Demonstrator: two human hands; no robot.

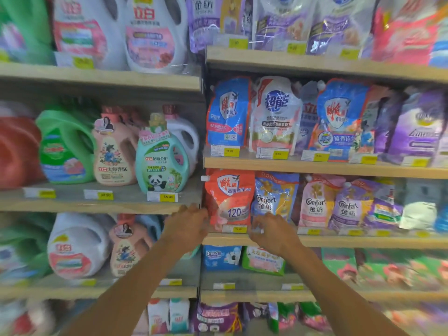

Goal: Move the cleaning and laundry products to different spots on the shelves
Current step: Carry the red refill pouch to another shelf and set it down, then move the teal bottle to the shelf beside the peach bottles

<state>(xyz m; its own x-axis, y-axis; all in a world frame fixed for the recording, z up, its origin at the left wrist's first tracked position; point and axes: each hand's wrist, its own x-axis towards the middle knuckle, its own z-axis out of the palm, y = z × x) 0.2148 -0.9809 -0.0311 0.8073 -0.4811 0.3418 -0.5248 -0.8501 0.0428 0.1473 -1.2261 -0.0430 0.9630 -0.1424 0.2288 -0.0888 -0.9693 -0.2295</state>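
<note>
A red detergent pouch (229, 197) with a white spout stands slightly tilted at the left end of a wooden shelf (339, 241), right of the upright divider. My left hand (188, 223) reaches in from below, and its fingertips press against the pouch's lower left edge. At the pouch's lower right corner my right hand (272, 230) hovers with its fingers curled and apart, over the shelf lip and in front of a blue Comfort pouch (276, 197). It holds nothing that I can see.
Pink and purple Comfort pouches (322, 202) fill the same shelf to the right. More pouches (274, 115) stand one shelf up. Left of the divider are jugs, among them a teal panda bottle (161, 161). Yellow price tags line the shelf edges.
</note>
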